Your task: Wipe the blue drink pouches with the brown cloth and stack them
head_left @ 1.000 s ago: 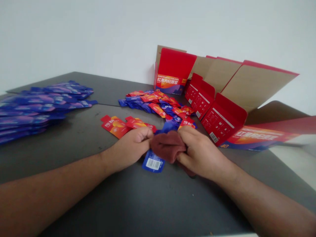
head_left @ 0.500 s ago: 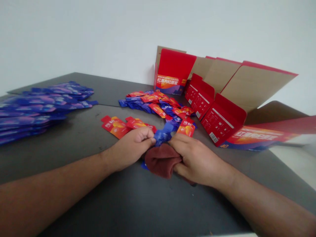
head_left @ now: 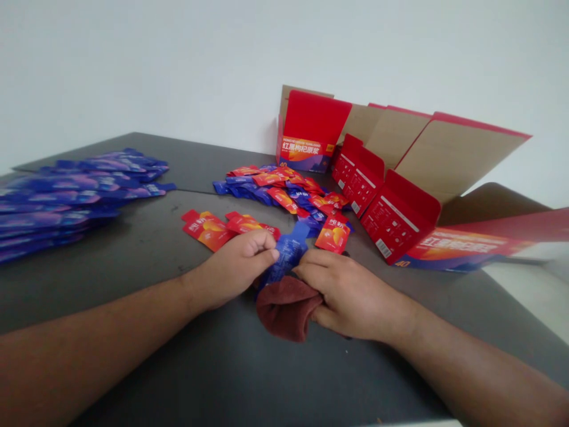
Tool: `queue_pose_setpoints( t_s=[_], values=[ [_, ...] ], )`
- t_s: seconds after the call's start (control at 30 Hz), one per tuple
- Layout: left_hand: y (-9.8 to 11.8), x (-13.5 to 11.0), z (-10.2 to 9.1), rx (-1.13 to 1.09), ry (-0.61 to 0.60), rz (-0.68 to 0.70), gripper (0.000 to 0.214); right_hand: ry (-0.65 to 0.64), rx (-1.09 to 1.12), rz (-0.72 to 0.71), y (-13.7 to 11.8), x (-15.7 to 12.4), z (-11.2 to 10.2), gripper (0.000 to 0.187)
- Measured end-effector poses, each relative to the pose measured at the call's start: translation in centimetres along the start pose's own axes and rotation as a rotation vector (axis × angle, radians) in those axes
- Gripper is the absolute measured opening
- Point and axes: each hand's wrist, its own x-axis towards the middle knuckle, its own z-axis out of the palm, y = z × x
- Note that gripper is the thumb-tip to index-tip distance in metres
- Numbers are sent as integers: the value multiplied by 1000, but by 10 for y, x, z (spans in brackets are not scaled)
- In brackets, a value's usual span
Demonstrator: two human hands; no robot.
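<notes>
Between my two hands is a blue sachet (head_left: pixel 288 256) with small pale print, its notched end pointing away from me. My left hand (head_left: pixel 242 261) is closed, pinching the sachet's left edge between thumb and fingers. A brown cloth (head_left: pixel 288 305) is bunched in my right hand (head_left: pixel 351 290), which is closed around it and lies against the sachet's lower right side. The cloth covers the sachet's near end. Just beyond my left hand lie red-orange sachets (head_left: pixel 207 230), and one more red-orange sachet (head_left: pixel 333 233) rests beyond my right hand.
A mixed pile of red and blue sachets (head_left: pixel 284 190) lies mid-table. Stacked blue sachets (head_left: pixel 84 190) spread over the left side. Open red cartons (head_left: pixel 398 216) stand along the right, and another carton (head_left: pixel 306 130) stands at the back. The dark table (head_left: pixel 249 379) meets a white wall.
My right hand and the brown cloth have slid down along the blue sachet towards me, uncovering more of its printed face. My left hand stays in place on the sachet.
</notes>
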Motion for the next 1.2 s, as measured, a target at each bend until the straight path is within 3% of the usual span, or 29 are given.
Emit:
queue_pose_setpoints(
  t_s=[0.17,0.27,0.53,0.63,0.73,0.83,0.9,1.1,1.2],
  values=[
    [-4,0,3,-149,-75,-94,22,247,-130,231,14,1,-6,17],
    [-7,0,5,-176,-68,-103,23,304,-144,271,21,2,-7,16],
    [-7,0,1,-44,-16,-11,24,-31,1,-5,3,0,-2,31],
    [-9,1,1,-60,-42,-32,24,17,-51,74,4,-1,-4,29],
    [-11,1,3,-137,-72,-87,20,171,-127,235,13,0,-7,18],
    [-11,1,4,-160,-91,-105,22,270,-135,295,19,2,-7,14],
    [-10,1,3,-129,-85,-95,23,244,-103,266,19,2,-5,16],
    [-6,1,-1,19,-37,14,24,-19,0,-22,6,0,-1,22],
    [-6,1,0,-3,-44,-11,22,12,-49,54,6,-1,-3,21]
  ],
)
